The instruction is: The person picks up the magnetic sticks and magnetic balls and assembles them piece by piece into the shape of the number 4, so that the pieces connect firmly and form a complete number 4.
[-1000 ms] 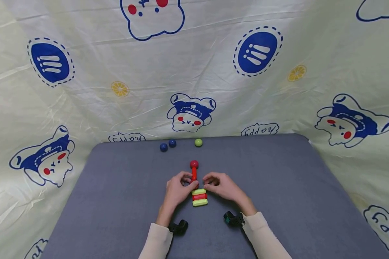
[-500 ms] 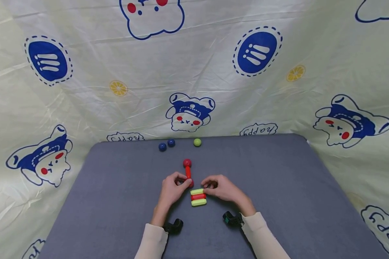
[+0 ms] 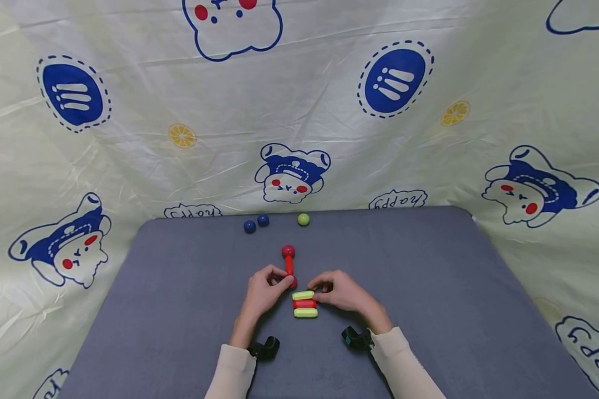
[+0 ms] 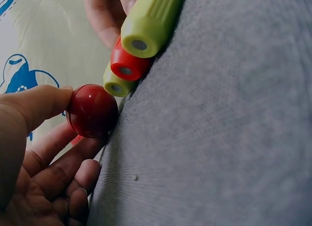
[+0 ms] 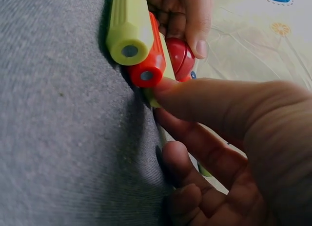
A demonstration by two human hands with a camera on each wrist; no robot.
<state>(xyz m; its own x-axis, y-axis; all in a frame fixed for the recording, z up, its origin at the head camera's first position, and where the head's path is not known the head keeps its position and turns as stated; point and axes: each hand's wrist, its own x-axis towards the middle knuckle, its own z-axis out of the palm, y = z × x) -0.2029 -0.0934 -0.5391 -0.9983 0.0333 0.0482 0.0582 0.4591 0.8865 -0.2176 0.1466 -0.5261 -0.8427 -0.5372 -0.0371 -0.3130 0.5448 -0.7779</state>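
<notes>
My left hand [image 3: 262,289] pinches a red ball [image 4: 92,110] between thumb and fingers. It is the near end of a dumbbell-shaped piece, a red magnetic rod [image 3: 289,265] with another red ball [image 3: 288,251] at its far end. My right hand [image 3: 345,291] pinches the right end of the far yellow-green rod [image 3: 303,296], its thumb over the tip in the right wrist view. Close in front of that lie a red rod [image 5: 147,74] and a near yellow-green rod [image 4: 151,28], side by side. Grey metal discs show in the rod ends.
Two blue balls [image 3: 249,226] and a yellow-green ball [image 3: 303,219] lie by the back edge of the grey table [image 3: 404,249]. A printed cloth [image 3: 329,138] hangs behind it. Both wrists wear black camera mounts [image 3: 265,348].
The left hand has shifted left with the dumbbell-shaped piece. The right hand has come onto the far yellow-green rod, which now sits slightly left and angled against the red one.
</notes>
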